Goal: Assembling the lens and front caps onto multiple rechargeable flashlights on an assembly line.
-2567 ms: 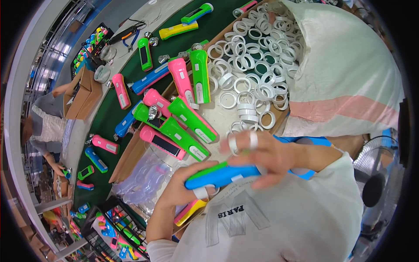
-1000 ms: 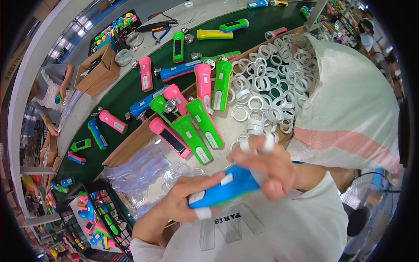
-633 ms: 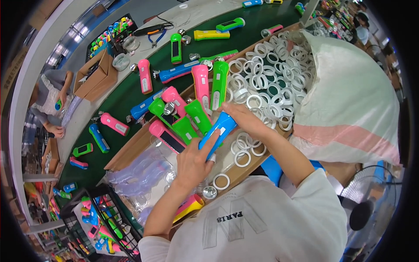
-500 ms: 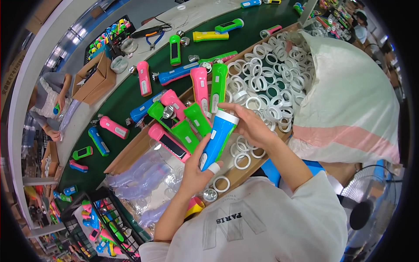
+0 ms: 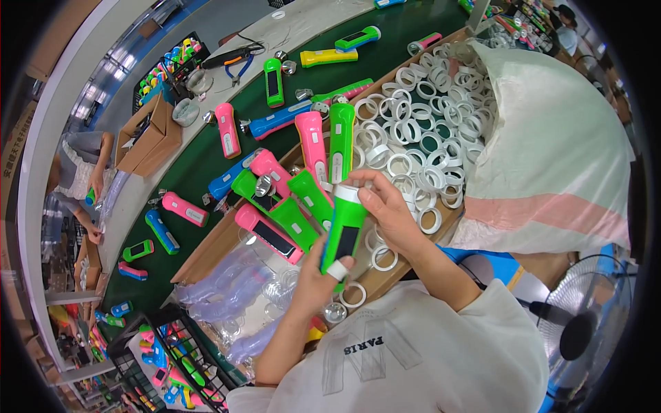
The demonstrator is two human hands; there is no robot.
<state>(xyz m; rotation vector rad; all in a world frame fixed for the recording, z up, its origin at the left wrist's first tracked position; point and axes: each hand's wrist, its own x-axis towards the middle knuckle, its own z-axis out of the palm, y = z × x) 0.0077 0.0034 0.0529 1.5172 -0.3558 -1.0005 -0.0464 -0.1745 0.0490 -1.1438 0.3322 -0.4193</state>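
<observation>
A flashlight point(image 5: 342, 237) with a green body, a dark panel on its side and some blue at its edge stands tilted in front of me. My left hand point(image 5: 318, 281) is wrapped round its lower part, with a white band on one finger. At its upper end is a white ring point(image 5: 346, 193), where my right hand point(image 5: 392, 217) has its thumb and fingers bent against the rim. Just beyond stand several flashlight bodies, among them a pink one point(image 5: 313, 148) and a green one point(image 5: 341, 141). A silver reflector point(image 5: 264, 185) sits among them.
Many white rings point(image 5: 430, 148) lie in a cardboard tray beside a big white sack point(image 5: 551, 131). Flashlights are spread over the green belt point(image 5: 186, 165). Clear plastic pieces point(image 5: 231, 282) lie at left, above a black crate point(image 5: 175, 358). Another person's hand point(image 5: 95, 186) is across the belt.
The flashlight has turned about its length, so its green side with the dark panel now faces me instead of the blue. My right hand's fingers have curled in more at the ring.
</observation>
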